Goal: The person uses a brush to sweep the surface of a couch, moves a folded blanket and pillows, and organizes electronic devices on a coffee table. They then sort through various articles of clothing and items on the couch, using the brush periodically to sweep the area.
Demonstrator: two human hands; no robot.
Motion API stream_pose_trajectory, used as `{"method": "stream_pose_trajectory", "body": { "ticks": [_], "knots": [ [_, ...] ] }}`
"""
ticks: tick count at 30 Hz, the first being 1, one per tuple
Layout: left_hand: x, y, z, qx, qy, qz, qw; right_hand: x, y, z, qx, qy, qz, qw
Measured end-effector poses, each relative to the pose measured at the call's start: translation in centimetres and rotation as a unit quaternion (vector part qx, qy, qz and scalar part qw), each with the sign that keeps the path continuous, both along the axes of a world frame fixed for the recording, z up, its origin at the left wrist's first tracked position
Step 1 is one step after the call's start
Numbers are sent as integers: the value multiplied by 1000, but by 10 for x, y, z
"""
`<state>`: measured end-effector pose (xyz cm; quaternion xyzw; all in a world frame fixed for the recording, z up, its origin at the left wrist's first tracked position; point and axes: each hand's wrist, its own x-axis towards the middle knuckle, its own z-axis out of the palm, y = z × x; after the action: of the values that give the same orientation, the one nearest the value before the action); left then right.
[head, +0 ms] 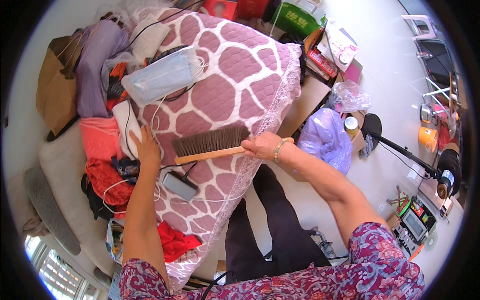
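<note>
My right hand (264, 146) grips the wooden handle of a long bristle brush (210, 142), whose dark bristles lie against a pink and white quilted cover (217, 93). At the left, my left hand (146, 144) rests against a white elongated object (127, 127) with a dark cord across it; whether the fingers grip it is unclear. Below the brush sits a grey power bank (180, 186) with a cable plugged in. Farther up on the cover lies a clear bag of blue face masks (163, 77).
Folded coral cloth (99, 137), red cloth (176, 242) and a brown paper bag (58, 90) line the left side. Past the cover's lace edge, a purple plastic bag (326, 138), a lidded jar (351, 124) and boxes stand at the right. White cables cross the cover.
</note>
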<state>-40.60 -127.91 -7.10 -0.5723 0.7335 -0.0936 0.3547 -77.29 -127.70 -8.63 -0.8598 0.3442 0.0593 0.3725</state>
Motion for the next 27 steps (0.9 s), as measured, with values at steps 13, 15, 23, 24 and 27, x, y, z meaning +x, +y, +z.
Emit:
{"method": "stream_pose_trajectory", "body": {
  "ticks": [13, 15, 23, 24, 27],
  "knots": [
    [-7, -2, -5, 27, -30, 14, 999, -77, -48, 56, -82, -44, -570, 816],
    [-7, -3, -6, -4, 2, -12, 1000, -43, -47, 60, -52, -43, -440, 896],
    [-7, -3, -6, -3, 62, 35, 997, -68, -152, 33, 161, -108, -549, 813],
    [-8, -4, -5, -18, 76, 17, 997, -104, -157, 43, 64, -11, -553, 831],
    [-13, -10, 1, 39, 62, 57, 996, -170, -142, 71, 47, -30, -633, 772]
  ]
}}
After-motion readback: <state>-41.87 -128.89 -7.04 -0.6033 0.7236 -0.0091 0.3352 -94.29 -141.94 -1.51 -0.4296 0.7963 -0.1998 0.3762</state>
